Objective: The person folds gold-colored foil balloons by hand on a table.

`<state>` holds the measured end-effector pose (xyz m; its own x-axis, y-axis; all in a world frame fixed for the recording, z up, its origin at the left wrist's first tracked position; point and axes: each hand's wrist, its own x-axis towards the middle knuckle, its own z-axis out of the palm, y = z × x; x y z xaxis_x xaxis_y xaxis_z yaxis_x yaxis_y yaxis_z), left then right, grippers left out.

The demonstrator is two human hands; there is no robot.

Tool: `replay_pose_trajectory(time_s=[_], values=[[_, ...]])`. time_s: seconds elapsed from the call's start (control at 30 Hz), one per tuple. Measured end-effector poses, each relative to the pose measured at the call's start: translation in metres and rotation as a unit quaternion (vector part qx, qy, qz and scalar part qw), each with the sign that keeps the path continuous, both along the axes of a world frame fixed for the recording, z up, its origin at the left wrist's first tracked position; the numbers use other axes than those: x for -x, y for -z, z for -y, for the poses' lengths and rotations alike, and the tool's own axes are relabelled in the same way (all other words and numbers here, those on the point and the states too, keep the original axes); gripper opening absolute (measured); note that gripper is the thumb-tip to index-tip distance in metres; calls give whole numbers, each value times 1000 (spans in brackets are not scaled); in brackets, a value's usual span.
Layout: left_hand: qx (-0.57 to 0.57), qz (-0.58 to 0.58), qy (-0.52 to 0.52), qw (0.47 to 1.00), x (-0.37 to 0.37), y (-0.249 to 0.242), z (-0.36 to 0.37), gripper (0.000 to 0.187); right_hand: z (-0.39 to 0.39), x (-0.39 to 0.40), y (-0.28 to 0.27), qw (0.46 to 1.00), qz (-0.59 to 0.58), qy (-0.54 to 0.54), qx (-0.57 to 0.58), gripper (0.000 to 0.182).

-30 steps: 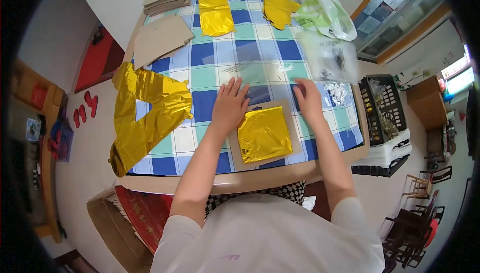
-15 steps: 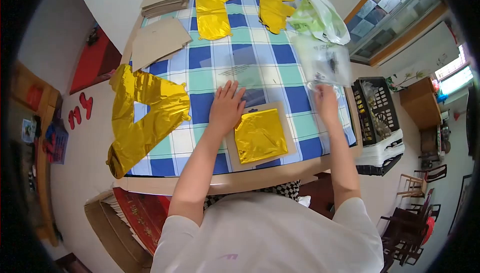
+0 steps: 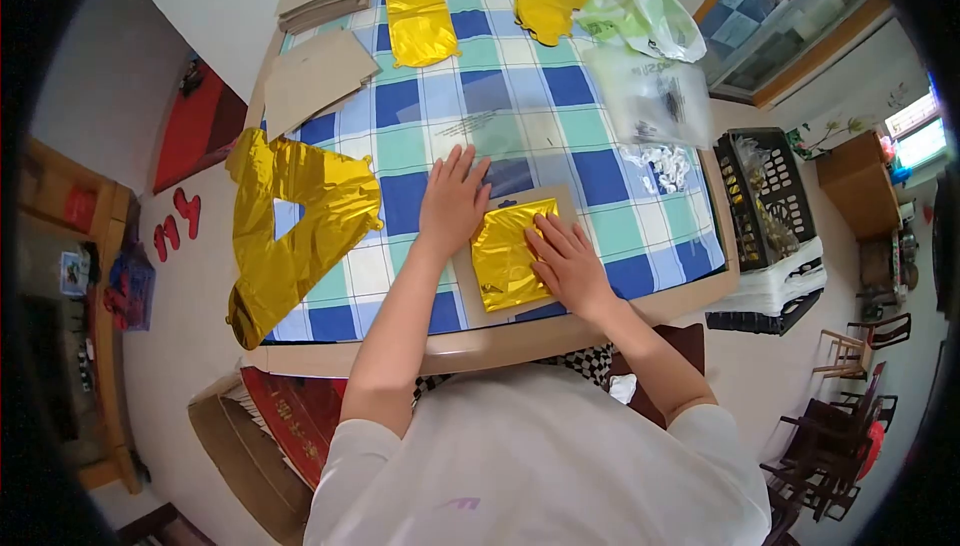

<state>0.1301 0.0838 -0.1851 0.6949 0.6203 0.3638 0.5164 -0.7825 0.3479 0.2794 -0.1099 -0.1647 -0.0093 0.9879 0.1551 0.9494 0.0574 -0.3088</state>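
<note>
My left hand (image 3: 455, 198) lies flat with its fingers out, over the lower edge of a clear printed plastic bag (image 3: 475, 126) and beside a folded gold foil balloon (image 3: 500, 264). The folded foil rests on a cardboard sheet (image 3: 467, 291) at the table's near edge. My right hand (image 3: 572, 264) is spread on the right side of the foil, its fingertips touching it; whether anything small lies under them is hidden. Off to the right sits a pile of small white curled pieces (image 3: 668, 168).
A large gold foil balloon (image 3: 330, 196) lies at the left, over the table edge. Two more foil pieces (image 3: 420, 26) (image 3: 545, 1) lie at the back. Cardboard sheets (image 3: 318, 76) are stacked back left. Plastic bags (image 3: 655, 96) lie back right. A black crate (image 3: 765, 196) stands beyond the right edge.
My right hand has moved left from the white pieces onto the folded foil balloon, uncovering the pile. My left hand stays in about the same place.
</note>
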Motion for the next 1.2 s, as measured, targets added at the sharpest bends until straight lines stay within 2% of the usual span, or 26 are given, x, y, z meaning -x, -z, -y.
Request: replay_pose_trajectory(time_s=[0.07,0.17,0.27,0.37,0.47,0.67,0.7,0.8,0.9,0.97,1.07,1.17,1.2], values=[[12,4,3,1000,-1,0,-2,41,0,0,5,1000,-1,5,-11,50],[-29,35,-20,999,-4,-23,14,41,0,1,1,999,-8,-2,-33,47],[-24,4,106,994,-7,-26,53,45,5,-9,-4,982,-142,44,-114,45],[16,-54,174,983,-7,-24,99,49,15,-21,-13,969,-158,114,-152,40],[27,-103,157,982,-8,-21,104,53,21,-33,-6,966,-145,115,-177,35],[41,-108,149,982,-9,-21,106,53,9,-80,-12,957,-137,176,-185,22],[40,-108,152,982,-10,-21,105,53,5,-80,-21,950,-167,179,-194,18],[39,-118,159,979,-8,-25,105,53,2,-76,-31,967,-153,128,-157,19],[35,-126,167,977,-11,-31,105,54,-18,-110,-15,952,-97,190,-220,19],[29,-127,165,978,-11,-30,107,55,-34,-140,-9,941,-16,255,-222,22],[43,-119,160,979,-11,-30,107,57,-48,-159,-8,943,3,253,-218,24],[47,-119,157,979,-10,-27,107,59,-39,-174,-12,932,-95,279,-211,26],[46,-121,156,979,-10,-26,107,61,-31,-172,-17,940,-84,294,-153,23]])
